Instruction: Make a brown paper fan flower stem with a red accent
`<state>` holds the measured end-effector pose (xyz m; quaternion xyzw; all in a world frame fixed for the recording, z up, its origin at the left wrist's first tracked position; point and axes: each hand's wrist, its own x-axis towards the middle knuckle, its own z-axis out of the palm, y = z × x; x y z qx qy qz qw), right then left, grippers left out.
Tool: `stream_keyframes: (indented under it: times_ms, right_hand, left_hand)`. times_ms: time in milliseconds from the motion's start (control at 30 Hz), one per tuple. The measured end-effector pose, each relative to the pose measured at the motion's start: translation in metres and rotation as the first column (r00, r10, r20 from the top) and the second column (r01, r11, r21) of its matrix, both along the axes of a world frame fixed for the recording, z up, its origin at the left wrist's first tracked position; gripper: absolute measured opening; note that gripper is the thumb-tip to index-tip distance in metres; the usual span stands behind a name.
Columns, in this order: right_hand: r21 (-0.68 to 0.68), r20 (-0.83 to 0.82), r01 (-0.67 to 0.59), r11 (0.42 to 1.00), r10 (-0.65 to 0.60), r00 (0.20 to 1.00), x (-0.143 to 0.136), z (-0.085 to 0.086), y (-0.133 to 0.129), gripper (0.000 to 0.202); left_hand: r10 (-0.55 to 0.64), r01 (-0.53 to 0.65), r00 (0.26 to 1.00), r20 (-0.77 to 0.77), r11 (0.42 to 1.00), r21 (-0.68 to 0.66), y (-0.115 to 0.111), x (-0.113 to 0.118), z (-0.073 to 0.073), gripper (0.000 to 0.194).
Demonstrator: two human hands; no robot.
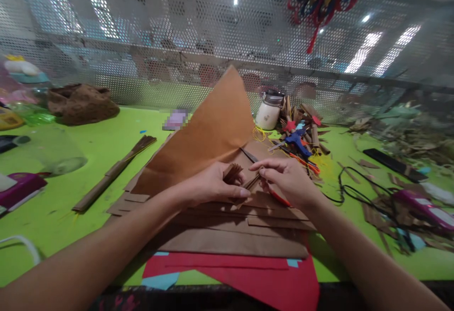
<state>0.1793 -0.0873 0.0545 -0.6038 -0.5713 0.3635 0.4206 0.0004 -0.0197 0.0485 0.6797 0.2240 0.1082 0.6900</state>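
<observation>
Pleated brown paper bundle (pixel 232 173) sits above the stacked kraft paper sheets (pixel 230 243) on the green bench (pixel 102 147), gripped in the curled fingers of the left hand (pixel 209 185), its fanned end facing up. A slender folded strip (pixel 252 182) slants from the left thumb up and away to the right hand (pixel 292 178), whose fingertips pinch its far end. The left hand is nearer the bundle; the right is just beside it. Orange-handled scissors (pixel 281 196) lie against the right hand, blades pointing forward and left past the strip; how firmly that grip holds them, I cannot tell.
</observation>
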Motion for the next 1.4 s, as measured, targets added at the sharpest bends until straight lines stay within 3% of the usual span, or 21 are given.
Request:
stream_keyframes:
  times_ms: [133,400,600,733,933,1133,1400]
  right_hand:
    - [-0.007,-0.014,-0.004,1.000,0.004,1.000,0.000,-0.002,0.001,0.026]
    - [0.161,0.064,-0.244,0.956,0.237,0.969,0.019,-0.008,-0.001,0.023]
    - [0.215,0.119,-0.340,0.915,0.321,0.940,0.035,-0.003,0.003,0.020]
    - [0.191,0.098,-0.397,0.898,0.385,0.918,0.041,-0.008,0.007,0.020]
    - [0.110,-0.118,-0.406,0.907,0.418,0.901,0.043,-0.012,0.006,0.043]
    - [0.077,-0.104,-0.425,0.902,0.432,0.896,0.037,-0.005,0.003,0.045]
    - [0.081,-0.104,-0.415,0.906,0.421,0.901,0.038,-0.013,0.005,0.044]
  left_hand:
    - [0.093,-0.090,0.995,-0.026,0.990,0.106,0.000,0.000,0.002,0.027]
    - [0.044,-0.043,0.999,0.026,0.998,-0.043,0.003,-0.005,-0.003,0.033]
    - [0.074,-0.073,0.997,-0.025,0.995,0.066,0.006,-0.007,-0.001,0.032]
    - [0.095,-0.094,0.995,-0.023,0.994,0.061,0.006,-0.006,-0.003,0.030]
    - [0.149,-0.148,0.988,-0.028,0.988,0.034,0.006,-0.003,-0.004,0.028]
    - [0.157,-0.154,0.987,-0.033,0.986,0.067,0.008,-0.003,-0.006,0.030]
    - [0.167,-0.162,0.984,-0.061,0.984,0.076,0.008,-0.002,-0.007,0.031]
